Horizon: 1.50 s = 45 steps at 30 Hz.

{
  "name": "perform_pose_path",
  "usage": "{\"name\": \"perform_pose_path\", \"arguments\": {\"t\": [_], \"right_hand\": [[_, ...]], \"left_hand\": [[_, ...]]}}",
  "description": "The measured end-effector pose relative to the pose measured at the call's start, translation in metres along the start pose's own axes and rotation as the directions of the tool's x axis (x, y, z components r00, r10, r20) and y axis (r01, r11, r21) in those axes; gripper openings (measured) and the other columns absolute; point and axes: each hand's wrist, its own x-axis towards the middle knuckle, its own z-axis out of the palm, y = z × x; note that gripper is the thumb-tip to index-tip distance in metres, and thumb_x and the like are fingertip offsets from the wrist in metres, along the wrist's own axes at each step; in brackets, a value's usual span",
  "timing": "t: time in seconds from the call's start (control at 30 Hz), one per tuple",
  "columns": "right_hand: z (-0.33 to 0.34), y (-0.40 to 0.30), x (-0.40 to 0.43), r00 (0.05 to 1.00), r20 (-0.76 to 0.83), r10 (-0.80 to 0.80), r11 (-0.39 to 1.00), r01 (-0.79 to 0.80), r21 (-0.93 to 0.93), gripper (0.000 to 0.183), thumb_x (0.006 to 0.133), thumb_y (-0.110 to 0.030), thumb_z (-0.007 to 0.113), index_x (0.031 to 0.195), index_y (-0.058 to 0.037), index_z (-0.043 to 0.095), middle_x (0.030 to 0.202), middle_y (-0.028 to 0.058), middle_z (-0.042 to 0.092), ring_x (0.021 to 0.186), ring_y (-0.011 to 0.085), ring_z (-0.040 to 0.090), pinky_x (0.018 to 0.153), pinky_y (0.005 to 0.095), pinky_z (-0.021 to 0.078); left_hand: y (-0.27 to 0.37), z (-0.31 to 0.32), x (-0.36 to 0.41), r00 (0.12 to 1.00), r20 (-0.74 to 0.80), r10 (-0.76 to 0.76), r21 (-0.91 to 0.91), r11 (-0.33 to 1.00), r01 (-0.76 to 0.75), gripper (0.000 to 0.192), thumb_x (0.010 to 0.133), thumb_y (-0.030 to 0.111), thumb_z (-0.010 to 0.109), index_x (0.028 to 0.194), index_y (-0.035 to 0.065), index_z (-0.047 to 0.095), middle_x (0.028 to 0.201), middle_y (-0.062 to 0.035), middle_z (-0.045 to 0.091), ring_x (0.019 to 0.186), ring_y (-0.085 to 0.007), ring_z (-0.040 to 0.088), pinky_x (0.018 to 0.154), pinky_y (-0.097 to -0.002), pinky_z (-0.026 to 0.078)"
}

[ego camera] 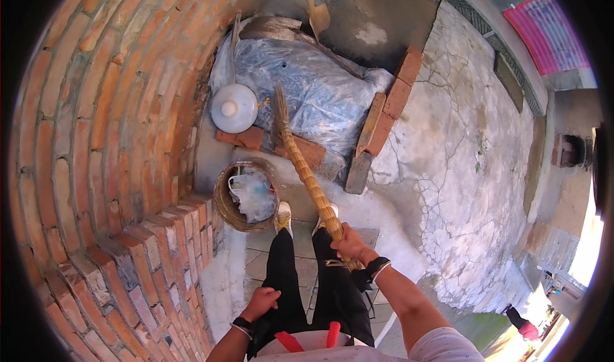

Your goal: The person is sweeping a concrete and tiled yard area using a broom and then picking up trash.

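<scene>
My right hand (352, 243) grips the bound handle of a straw broom (307, 175). The broom slants away to the upper left, and its bristle tip lies over a clear plastic sheet (312, 88), near a few small orange bits. Whether the bristles touch the sheet I cannot tell. My left hand (263, 303) hangs by my left thigh with its fingers curled and nothing visible in it. Left of the bristles sits a whitish round lid (234, 108) with a knob. Below it, a worn round bin (221, 196) holds a crumpled plastic bag (253, 196).
A brick wall (110, 136) rises on the left, with a low brick ledge (144, 261) at its foot. Loose bricks (389, 117) edge the sheet, including a brick (307, 152) beneath the broom. Cracked concrete (460, 179) spreads to the right. A person (525, 326) is far off at lower right.
</scene>
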Motion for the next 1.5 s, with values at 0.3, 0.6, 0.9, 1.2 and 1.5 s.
{"name": "perform_pose_path", "arguments": {"t": [0.3, 0.6, 0.9, 1.2, 1.5], "right_hand": [[-0.07, -0.037, 0.012, 0.953, -0.292, -0.076, 0.994, 0.047, -0.104, 0.039, 0.069, -0.011, 0.063, 0.095, -0.0026, 0.035, 0.075, 0.0177, 0.059, 0.059, 0.0277, 0.062, 0.051, 0.0385, 0.05], [-0.019, 0.014, 0.013, 0.98, 0.092, -0.175, 0.772, 0.194, -0.605, 0.048, 0.068, -0.018, 0.062, 0.104, -0.0022, 0.033, 0.085, 0.029, 0.057, 0.083, 0.0445, 0.056, 0.073, 0.047, 0.0449], [-0.098, -0.068, 0.035, 0.862, -0.166, -0.479, 0.615, 0.194, -0.765, 0.045, 0.07, -0.009, 0.058, 0.105, -0.0031, 0.03, 0.076, 0.0275, 0.057, 0.07, 0.0429, 0.058, 0.062, 0.0459, 0.0472], [-0.017, -0.045, 0.076, 0.995, 0.037, -0.094, 0.767, 0.096, -0.634, 0.041, 0.069, -0.012, 0.064, 0.096, -0.0019, 0.034, 0.075, 0.0185, 0.057, 0.053, 0.0258, 0.06, 0.042, 0.0356, 0.0479], [-0.029, -0.112, 0.011, 0.987, -0.036, -0.155, 0.895, 0.125, -0.427, 0.053, 0.077, -0.027, 0.064, 0.114, -0.0038, 0.035, 0.067, 0.012, 0.055, 0.045, 0.0177, 0.054, 0.039, 0.0323, 0.0438]], "left_hand": [[-0.018, 0.043, -0.004, 0.999, -0.025, -0.043, -0.111, 0.993, 0.04, 0.034, 0.083, 0.022, 0.055, 0.056, 0.0028, 0.051, 0.053, -0.0064, 0.057, 0.049, -0.0105, 0.054, 0.047, -0.025, 0.04], [-0.018, 0.064, -0.008, 0.997, -0.07, -0.009, -0.229, 0.973, -0.008, 0.032, 0.083, 0.022, 0.056, 0.058, 0.0025, 0.051, 0.052, -0.0053, 0.055, 0.048, -0.0116, 0.053, 0.047, -0.0262, 0.04], [-0.039, 0.071, 0.005, 0.997, -0.059, -0.048, -0.288, 0.957, 0.029, 0.032, 0.083, 0.022, 0.056, 0.059, 0.001, 0.053, 0.053, -0.0064, 0.056, 0.05, -0.0117, 0.054, 0.049, -0.026, 0.04], [-0.028, 0.056, -0.006, 0.997, -0.081, -0.015, -0.374, 0.927, -0.016, 0.03, 0.082, 0.022, 0.057, 0.06, 0.0023, 0.054, 0.055, -0.0063, 0.057, 0.049, -0.0119, 0.053, 0.048, -0.0246, 0.04], [-0.031, 0.035, -0.01, 0.993, -0.112, -0.02, -0.381, 0.924, -0.024, 0.032, 0.082, 0.02, 0.056, 0.058, -0.0003, 0.053, 0.053, -0.0069, 0.056, 0.049, -0.0123, 0.053, 0.049, -0.0261, 0.041]]}}
